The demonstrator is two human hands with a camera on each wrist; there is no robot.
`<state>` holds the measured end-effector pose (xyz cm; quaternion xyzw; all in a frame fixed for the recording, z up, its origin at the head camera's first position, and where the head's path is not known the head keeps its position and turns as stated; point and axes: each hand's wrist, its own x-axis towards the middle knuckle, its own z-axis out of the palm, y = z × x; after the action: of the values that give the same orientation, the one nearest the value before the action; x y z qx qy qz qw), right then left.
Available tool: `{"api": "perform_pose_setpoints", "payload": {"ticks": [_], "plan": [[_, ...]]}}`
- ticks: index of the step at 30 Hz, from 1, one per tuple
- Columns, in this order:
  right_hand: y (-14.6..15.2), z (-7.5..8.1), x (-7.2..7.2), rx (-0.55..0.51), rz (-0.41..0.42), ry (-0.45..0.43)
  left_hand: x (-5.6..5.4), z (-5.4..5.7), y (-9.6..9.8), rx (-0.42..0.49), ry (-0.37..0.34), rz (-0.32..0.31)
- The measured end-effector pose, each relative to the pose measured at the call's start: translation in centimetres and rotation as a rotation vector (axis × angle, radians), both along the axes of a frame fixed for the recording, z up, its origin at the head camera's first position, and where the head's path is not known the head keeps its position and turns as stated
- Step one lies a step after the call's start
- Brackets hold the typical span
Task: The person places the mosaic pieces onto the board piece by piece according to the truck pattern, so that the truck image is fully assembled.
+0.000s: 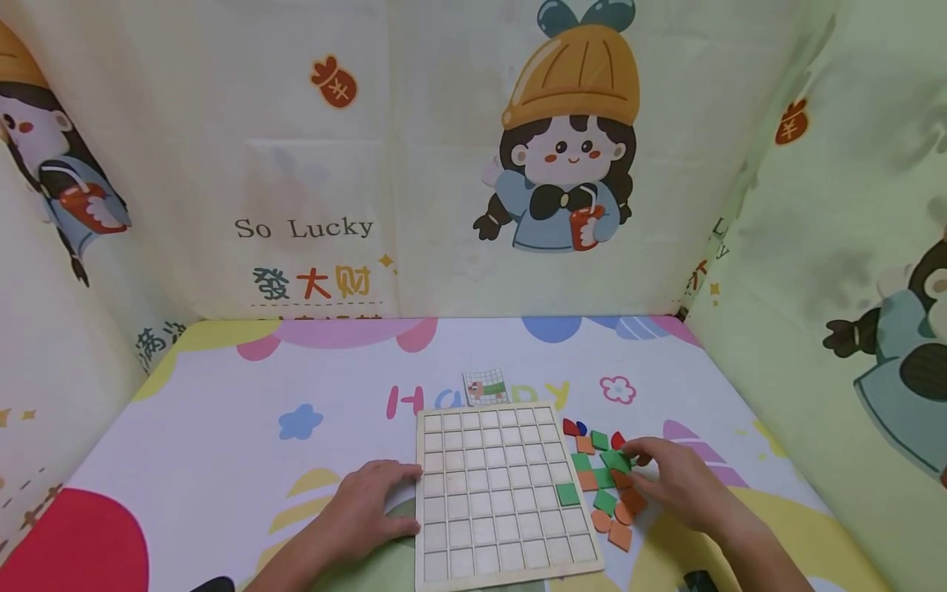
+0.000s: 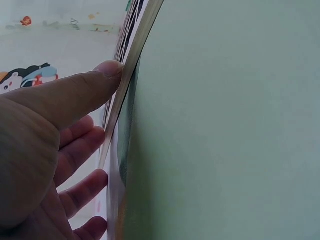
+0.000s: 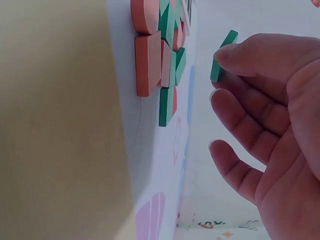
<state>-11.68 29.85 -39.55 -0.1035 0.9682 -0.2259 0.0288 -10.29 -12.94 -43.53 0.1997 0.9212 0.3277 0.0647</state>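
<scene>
1. Green, thin, straight-edged tile (image 3: 229, 39) sits in your right hand (image 1: 681, 481): thumb and forefinger are clamped on it, and it is raised apart from the loose pieces in the right wrist view. Two of your other fingers are bent and hold nothing.
2. Your left hand (image 1: 366, 506) has its thumb and forefinger apart, the tips touching the left edge of a pale wooden grid board (image 1: 482, 501). The board lies flat between your hands.
3. To the left of your right-hand pinch, a green square tile (image 1: 568, 494) lies in the board's rightmost column.
4. On your side of that pinch, an orange square tile (image 1: 620, 536) and a flat orange round piece (image 1: 602, 520) lie beside the board.
5. Farther away and left of the pinch are a red curved-edge piece (image 1: 570, 427) and a small blue piece (image 1: 581, 428), just beside each other.
6. Ahead and right of your left hand, past the board's far edge, lies a white printed grid card (image 1: 486, 398).
</scene>
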Motion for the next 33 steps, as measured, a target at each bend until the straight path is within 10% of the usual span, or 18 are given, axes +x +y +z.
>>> {"api": "perform_pose_setpoints", "payload": {"ticks": [33], "plan": [[-3.6, -0.1, 0.0, -0.068, 0.126, -0.023, 0.0, -0.2, 0.0, 0.008, 0.005, -0.001]]}}
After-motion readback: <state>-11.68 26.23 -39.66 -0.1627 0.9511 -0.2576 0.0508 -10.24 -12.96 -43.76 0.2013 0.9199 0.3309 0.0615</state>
